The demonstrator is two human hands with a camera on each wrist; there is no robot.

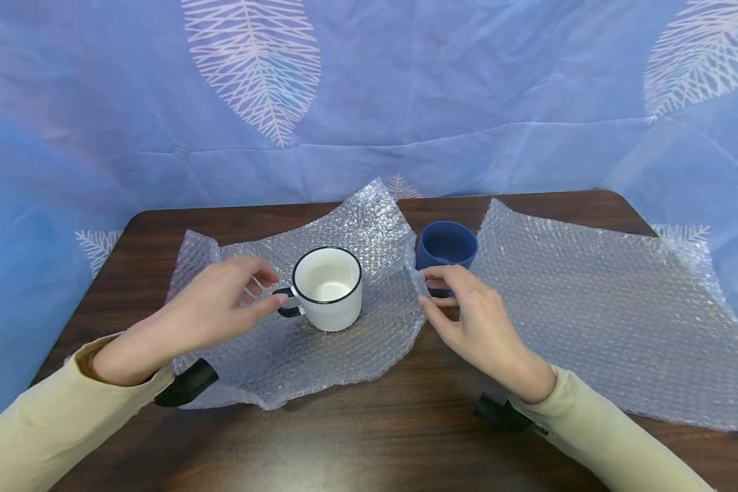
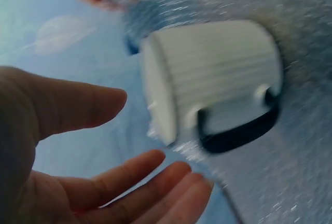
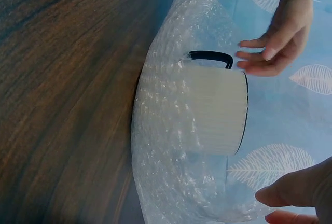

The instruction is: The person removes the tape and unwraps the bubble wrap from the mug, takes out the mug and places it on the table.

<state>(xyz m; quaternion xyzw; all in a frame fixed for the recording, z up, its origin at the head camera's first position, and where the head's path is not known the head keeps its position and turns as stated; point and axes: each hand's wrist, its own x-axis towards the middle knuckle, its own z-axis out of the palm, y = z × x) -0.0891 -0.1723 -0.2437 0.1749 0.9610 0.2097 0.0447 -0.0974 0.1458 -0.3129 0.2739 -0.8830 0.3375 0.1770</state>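
A white ribbed mug (image 1: 331, 301) with a black rim and black handle stands upright on a sheet of bubble wrap (image 1: 301, 369). Beside its handle is my left hand (image 1: 227, 297), thumb and fingers spread apart with nothing between them. The left wrist view shows a gap between that hand and the mug. My right hand (image 1: 470, 318) pinches the right edge of the sheet under the mug, which is lifted there. Just behind those fingers stands a blue mug (image 1: 447, 242), its lower part covered by the hand and the wrap.
A second sheet of bubble wrap (image 1: 615, 321) lies flat at the right and hangs past the table's right edge. Both sheets rest on a dark wooden table (image 1: 369, 437). Blue cloth (image 1: 443, 102) with white leaf prints hangs behind.
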